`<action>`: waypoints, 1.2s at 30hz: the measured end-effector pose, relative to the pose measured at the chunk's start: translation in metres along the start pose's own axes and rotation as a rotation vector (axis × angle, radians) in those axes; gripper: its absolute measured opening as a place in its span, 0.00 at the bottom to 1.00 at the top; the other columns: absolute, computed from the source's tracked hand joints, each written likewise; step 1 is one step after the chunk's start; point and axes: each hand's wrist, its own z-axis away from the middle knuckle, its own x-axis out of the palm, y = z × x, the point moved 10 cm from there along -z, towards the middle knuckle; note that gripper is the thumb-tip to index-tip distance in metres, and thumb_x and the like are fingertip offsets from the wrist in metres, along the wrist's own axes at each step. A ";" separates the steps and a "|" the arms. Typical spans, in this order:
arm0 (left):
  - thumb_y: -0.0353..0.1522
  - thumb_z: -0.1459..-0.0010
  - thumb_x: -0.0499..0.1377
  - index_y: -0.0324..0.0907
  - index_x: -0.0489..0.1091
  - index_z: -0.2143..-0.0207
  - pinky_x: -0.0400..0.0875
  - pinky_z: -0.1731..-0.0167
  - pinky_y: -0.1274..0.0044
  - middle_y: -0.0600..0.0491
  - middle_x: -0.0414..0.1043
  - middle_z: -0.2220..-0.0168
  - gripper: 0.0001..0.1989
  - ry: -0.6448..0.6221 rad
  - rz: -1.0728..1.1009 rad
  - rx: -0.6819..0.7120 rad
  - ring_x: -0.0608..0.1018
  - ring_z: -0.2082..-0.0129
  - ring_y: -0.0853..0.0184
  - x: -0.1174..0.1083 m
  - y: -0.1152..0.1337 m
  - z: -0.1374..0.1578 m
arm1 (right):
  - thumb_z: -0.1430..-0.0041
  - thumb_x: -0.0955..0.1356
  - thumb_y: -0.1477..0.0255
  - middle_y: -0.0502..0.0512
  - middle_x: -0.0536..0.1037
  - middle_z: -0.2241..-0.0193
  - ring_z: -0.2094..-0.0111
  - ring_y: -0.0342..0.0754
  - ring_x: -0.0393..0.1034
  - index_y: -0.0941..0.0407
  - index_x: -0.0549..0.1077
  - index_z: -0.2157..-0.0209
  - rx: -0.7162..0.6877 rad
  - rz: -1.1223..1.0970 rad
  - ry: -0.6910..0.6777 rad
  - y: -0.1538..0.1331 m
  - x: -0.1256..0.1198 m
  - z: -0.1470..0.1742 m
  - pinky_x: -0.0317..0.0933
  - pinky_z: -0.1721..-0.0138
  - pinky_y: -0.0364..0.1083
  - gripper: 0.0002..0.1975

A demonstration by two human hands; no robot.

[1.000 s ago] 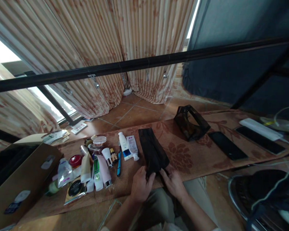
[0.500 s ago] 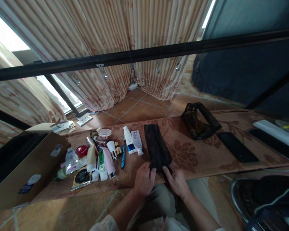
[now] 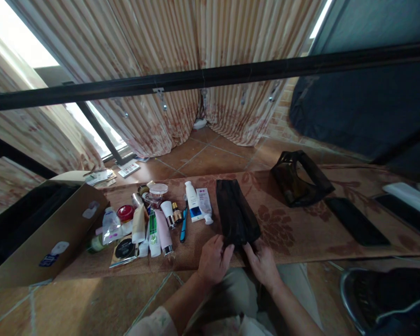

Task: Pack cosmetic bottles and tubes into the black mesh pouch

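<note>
A black mesh pouch (image 3: 235, 210) lies lengthwise on the cloth-covered table in front of me. My left hand (image 3: 215, 261) pinches its near left corner between thumb and fingers. At the near right corner, my right hand (image 3: 262, 263) grips the same pouch, thumb on top. Just left of the pouch lie a white tube (image 3: 204, 204) and a white bottle with a blue band (image 3: 193, 200). A blue toothbrush (image 3: 184, 224) is beside them.
Several cosmetics, among them a pink tube (image 3: 164, 229) and a black compact (image 3: 125, 248), cluster at left near a cardboard box (image 3: 70, 228). On the right are a dark mesh bag (image 3: 297, 179) and a black phone (image 3: 357, 221). A black bar (image 3: 231, 79) crosses beyond the table.
The view has shifted slightly, so most things sit further right. The pouch's near end looks wider and fuller between my hands, which keep hold of it.
</note>
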 end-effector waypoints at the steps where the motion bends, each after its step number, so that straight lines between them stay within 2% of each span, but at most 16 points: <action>1: 0.35 0.36 0.48 0.42 0.64 0.69 0.66 0.68 0.75 0.51 0.68 0.70 0.10 0.008 0.004 0.004 0.72 0.68 0.65 0.000 0.000 0.000 | 0.37 0.61 0.60 0.57 0.76 0.70 0.69 0.48 0.69 0.58 0.74 0.66 -0.006 0.000 0.002 -0.001 0.000 0.000 0.63 0.64 0.44 0.18; 5: 0.35 0.36 0.49 0.42 0.63 0.70 0.65 0.69 0.75 0.51 0.67 0.72 0.11 0.032 -0.013 0.010 0.72 0.70 0.66 -0.001 -0.001 0.000 | 0.37 0.61 0.60 0.58 0.77 0.70 0.69 0.49 0.70 0.58 0.74 0.68 -0.008 0.005 0.010 -0.003 -0.002 0.001 0.62 0.65 0.44 0.18; 13: 0.33 0.34 0.46 0.41 0.65 0.68 0.67 0.66 0.74 0.50 0.70 0.70 0.12 0.042 -0.059 0.064 0.73 0.68 0.65 0.001 0.003 -0.001 | 0.36 0.61 0.60 0.58 0.76 0.68 0.66 0.49 0.71 0.58 0.73 0.66 -0.004 -0.009 -0.003 -0.001 0.001 0.000 0.62 0.62 0.45 0.17; 29: 0.31 0.37 0.49 0.42 0.61 0.71 0.64 0.70 0.74 0.51 0.67 0.72 0.08 0.079 -0.089 0.080 0.71 0.70 0.65 -0.001 0.005 0.000 | 0.36 0.60 0.60 0.58 0.77 0.68 0.66 0.49 0.71 0.58 0.73 0.66 -0.006 0.005 -0.007 -0.003 0.000 0.002 0.62 0.63 0.45 0.17; 36: 0.30 0.39 0.51 0.43 0.61 0.71 0.64 0.70 0.74 0.51 0.67 0.72 0.06 0.043 -0.074 0.057 0.71 0.70 0.65 0.001 0.004 0.000 | 0.36 0.60 0.60 0.58 0.77 0.68 0.65 0.51 0.72 0.58 0.73 0.64 0.000 0.003 -0.008 -0.002 0.000 0.001 0.62 0.62 0.45 0.18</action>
